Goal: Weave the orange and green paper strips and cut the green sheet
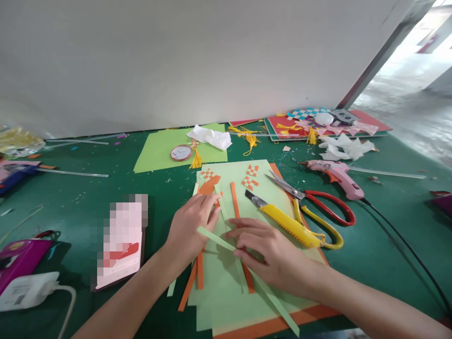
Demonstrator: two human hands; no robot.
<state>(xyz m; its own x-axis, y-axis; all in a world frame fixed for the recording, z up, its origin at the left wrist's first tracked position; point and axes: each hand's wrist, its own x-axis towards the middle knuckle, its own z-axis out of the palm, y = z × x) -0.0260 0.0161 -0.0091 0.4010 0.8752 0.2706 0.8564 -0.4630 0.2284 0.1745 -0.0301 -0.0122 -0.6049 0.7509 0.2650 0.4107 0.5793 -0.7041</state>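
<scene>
My left hand (193, 220) is closed at the upper left of a pale green sheet (219, 310), its fingertips pinching the top of a thin green strip. My right hand (270, 249) holds another long green strip (278, 308) between thumb and fingers; this strip slants from beside my left hand down to the sheet's lower right. An orange strip (234, 200) lies partly beneath my right hand. More orange strips (189, 287) lie beneath and below my left hand. Small orange-and-green woven pieces (250, 182) rest at the top of the sheet.
Right of my right hand lie a yellow cutter (289, 226), scissors (330, 202) and a pink glue gun (335, 174) with a black cord. A phone (123, 245) is at the left. Behind are a round tin (181, 152), white tissue (212, 137) and a yellow tassel (196, 159).
</scene>
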